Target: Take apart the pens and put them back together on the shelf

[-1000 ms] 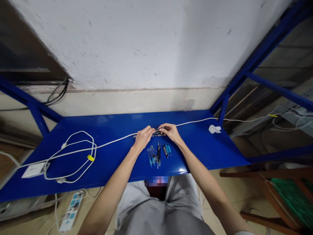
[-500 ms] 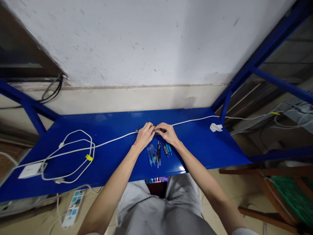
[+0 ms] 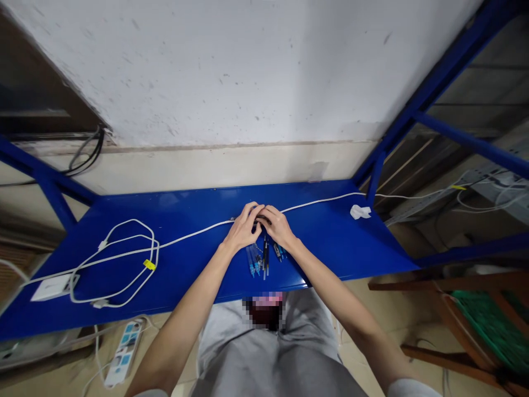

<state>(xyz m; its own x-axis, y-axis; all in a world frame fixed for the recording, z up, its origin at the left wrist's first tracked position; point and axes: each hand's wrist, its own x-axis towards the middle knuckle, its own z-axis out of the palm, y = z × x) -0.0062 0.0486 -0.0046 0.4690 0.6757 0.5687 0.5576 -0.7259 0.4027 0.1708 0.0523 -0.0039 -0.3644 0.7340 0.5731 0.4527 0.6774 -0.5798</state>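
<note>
My left hand (image 3: 244, 227) and my right hand (image 3: 278, 226) meet over the middle of the blue table, fingers curled around a small dark object (image 3: 263, 219). Its kind is mostly hidden by the fingers. Just in front of the hands lie two clear pens with blue ends (image 3: 253, 263), thin black pens (image 3: 265, 258) and a grey clip-like piece (image 3: 277, 252). Blue pieces beside that are partly covered by my right hand. A white cable (image 3: 198, 232) runs across the table and passes behind both hands.
The blue table (image 3: 198, 270) backs onto a wall. At left lie a looped white cable (image 3: 136, 291) with a yellow tag and a white box (image 3: 53, 286). Crumpled tissue (image 3: 360, 212) lies at right. A power strip (image 3: 124, 353) is on the floor; a wooden chair (image 3: 438, 280) stands at right.
My hands have drawn closer together around the dark object, and the left thumb has come down toward the pens. The right hand now covers more of the blue pieces. The view has shifted slightly.
</note>
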